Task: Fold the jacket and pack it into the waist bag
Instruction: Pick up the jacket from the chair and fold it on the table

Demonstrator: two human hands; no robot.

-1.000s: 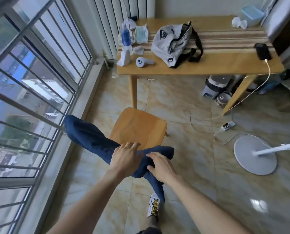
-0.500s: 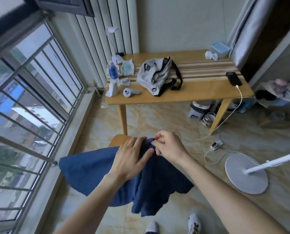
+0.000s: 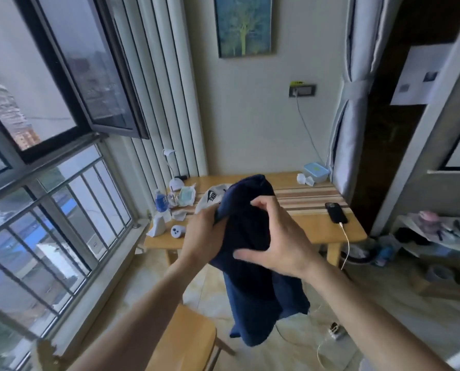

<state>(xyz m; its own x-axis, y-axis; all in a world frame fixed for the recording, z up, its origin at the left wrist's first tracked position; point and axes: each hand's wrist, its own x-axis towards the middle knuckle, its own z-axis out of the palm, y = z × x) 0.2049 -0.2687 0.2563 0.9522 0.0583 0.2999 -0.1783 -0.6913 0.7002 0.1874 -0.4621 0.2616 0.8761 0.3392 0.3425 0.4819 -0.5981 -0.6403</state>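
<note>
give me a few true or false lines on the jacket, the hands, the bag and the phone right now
1. Both hands, left hand and right hand, grip the jacket. True.
2. The jacket lies flat on the chair. False: it is held up in the air, its lower part hanging loose.
3. The bag sits on the table, partly hidden by the jacket. True.
4. The phone is on the floor. False: it lies on the table, with a cable plugged in.
5. The jacket is already inside the bag. False: it is still in the hands.
</note>
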